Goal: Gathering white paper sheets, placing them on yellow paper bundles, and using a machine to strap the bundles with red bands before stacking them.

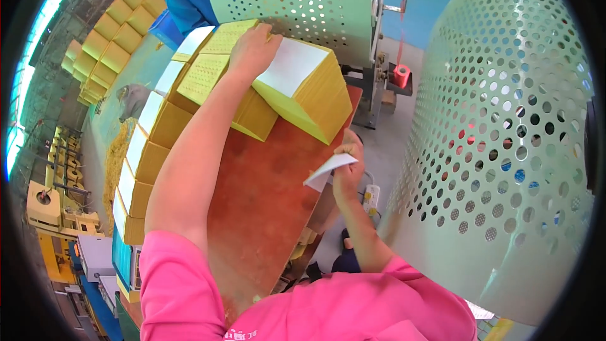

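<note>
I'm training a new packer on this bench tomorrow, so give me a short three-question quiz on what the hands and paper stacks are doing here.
1. True or false: the left hand rests on top of a yellow paper stack.
2. What does the right hand hold? A) a roll of red tape B) a white sheet C) nothing
3. What colour is the worktop under the stacks?

Key: 1 true. 2 B; its grip pinches the white sheet at the worktop's right edge, apart from the stacks. 3 reddish brown.
</note>
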A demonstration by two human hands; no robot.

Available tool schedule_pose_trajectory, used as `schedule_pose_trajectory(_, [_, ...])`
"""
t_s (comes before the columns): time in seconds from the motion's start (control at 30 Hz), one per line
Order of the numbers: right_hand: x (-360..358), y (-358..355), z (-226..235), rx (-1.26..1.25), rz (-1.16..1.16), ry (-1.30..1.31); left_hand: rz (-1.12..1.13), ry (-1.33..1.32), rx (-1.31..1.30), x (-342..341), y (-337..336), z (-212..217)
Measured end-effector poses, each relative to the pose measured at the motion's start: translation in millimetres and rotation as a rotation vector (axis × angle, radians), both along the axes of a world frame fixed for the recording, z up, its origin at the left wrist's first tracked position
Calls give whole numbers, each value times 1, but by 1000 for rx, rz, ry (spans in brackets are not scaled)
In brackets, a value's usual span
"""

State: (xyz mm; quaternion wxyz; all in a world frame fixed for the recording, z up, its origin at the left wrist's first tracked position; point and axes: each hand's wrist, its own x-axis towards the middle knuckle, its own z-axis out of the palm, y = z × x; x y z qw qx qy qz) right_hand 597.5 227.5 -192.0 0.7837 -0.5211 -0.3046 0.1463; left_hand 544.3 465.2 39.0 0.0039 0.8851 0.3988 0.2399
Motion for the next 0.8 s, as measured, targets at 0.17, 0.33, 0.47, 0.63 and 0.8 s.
schedule_pose_trajectory(0.17, [12, 40, -3, 71, -137, 102, 66, 108, -158, 28, -6, -37])
schedule_pose_trajectory(0.33, [35, 71, 8, 138, -198, 217, 26, 161, -218, 25, -3, -44])
schedule_pose_trajectory(0.47, [53, 82, 0, 93, -95, 227, 2, 178, -269, 24, 8, -47])
schedule_pose_trajectory(0.63, [25, 53, -3, 49, -110, 213, -174, 83, -185, 5, -9, -47])
schedule_pose_trajectory(0.8, [-33, -84, -36, 39, 247, 238, -499, 77, -220, -69, -106, -31])
